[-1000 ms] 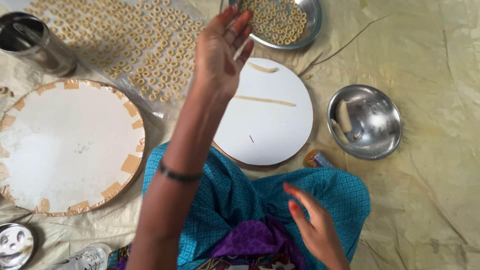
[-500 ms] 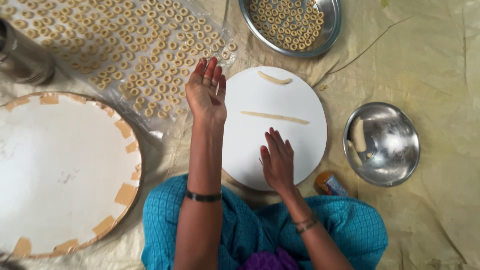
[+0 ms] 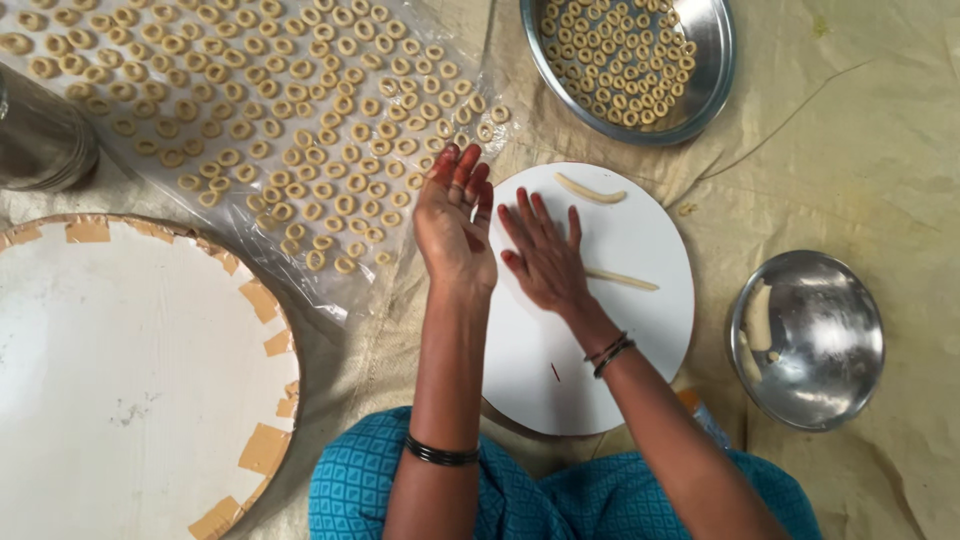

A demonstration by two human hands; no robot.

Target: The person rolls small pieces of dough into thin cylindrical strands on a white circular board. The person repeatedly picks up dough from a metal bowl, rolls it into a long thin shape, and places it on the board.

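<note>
A white round board (image 3: 640,330) lies in front of me with two thin dough strips on it, a short one (image 3: 590,189) at the far edge and a longer one (image 3: 622,279) in the middle. My right hand (image 3: 543,254) rests flat on the board, fingers spread, its palm over the left end of the longer strip. My left hand (image 3: 456,224) hovers beside it at the board's left edge, fingers together and slightly curled, holding nothing that I can see.
A clear plastic sheet (image 3: 400,270) with several small dough rings lies at the far left. A steel plate of rings (image 3: 632,62) sits beyond the board, a steel bowl (image 3: 808,338) with dough at the right, a large white round board (image 3: 130,380) at the left, and a steel container (image 3: 40,140) far left.
My right hand came up from my lap onto the board and slid forward over the dough strip. My left hand drew back from the ring sheet toward the board.
</note>
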